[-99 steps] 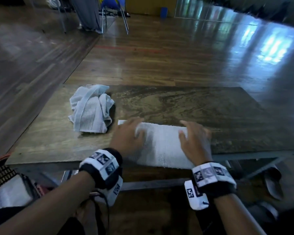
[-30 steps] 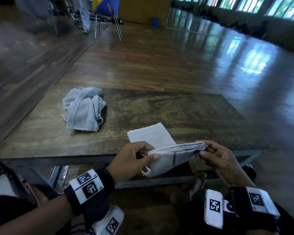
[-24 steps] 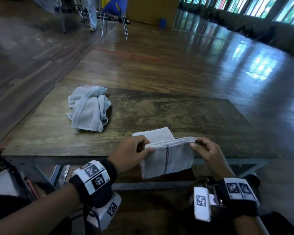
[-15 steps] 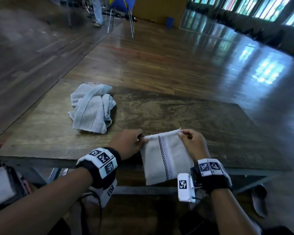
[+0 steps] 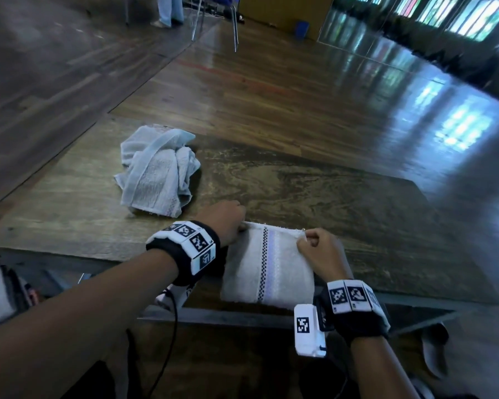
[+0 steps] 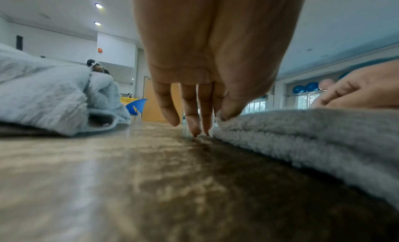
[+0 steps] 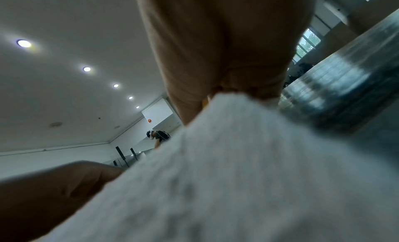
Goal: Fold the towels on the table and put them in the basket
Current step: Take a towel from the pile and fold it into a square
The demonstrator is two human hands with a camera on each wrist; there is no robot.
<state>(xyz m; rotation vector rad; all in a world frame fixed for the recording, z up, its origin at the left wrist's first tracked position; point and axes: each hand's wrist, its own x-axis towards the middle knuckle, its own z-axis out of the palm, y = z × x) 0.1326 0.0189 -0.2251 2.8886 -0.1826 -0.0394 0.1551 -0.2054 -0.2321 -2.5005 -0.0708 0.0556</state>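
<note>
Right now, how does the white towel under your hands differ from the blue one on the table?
The white towel lies folded flat at the near table edge, pinched by both hands; the blue towel sits crumpled and untouched, farther left. White has a checked stripe; blue is plain. Both rest on the table.

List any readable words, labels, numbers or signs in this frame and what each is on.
None can be read.
Left wrist band: black-and-white square marker patterns, no letters.
Right wrist band: the same kind of markers.
White towel: a checked stripe, no lettering visible.

left hand (image 6: 207,61) pinching folded towel (image 6: 313,143) corner, fingertips (image 6: 195,129) on table (image 6: 108,186); crumpled towel (image 6: 49,95) left
</note>
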